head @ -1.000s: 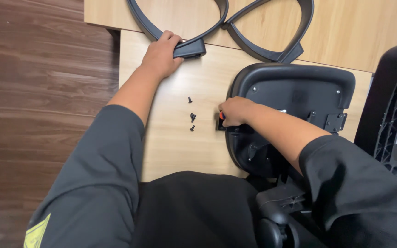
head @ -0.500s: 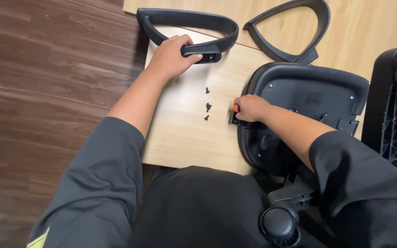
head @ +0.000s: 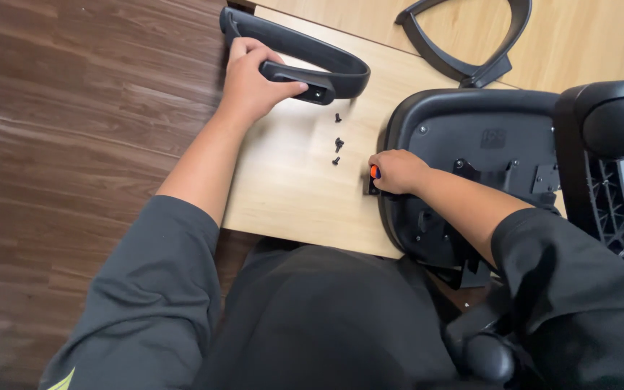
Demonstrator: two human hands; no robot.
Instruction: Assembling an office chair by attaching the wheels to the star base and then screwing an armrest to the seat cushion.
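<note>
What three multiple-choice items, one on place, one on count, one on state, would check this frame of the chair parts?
1. Where do the loose screws lie?
A. On the wooden floor
B. On the board, between the two hands
C. On the chair seat

2. How many armrests show?
A. One
B. Two
C. Four

3. What is the left hand doing?
A. Gripping an armrest
B. Resting flat on the floor
C. Holding a screw

Key:
1 B, three small dark screws sit on the light board between the left hand and the right hand.
2 B, one armrest is in the left hand and a second armrest lies at the top of the board.
3 A, its fingers wrap the armrest's end, while the right hand holds a tool with an orange tip at the seat edge.
</note>
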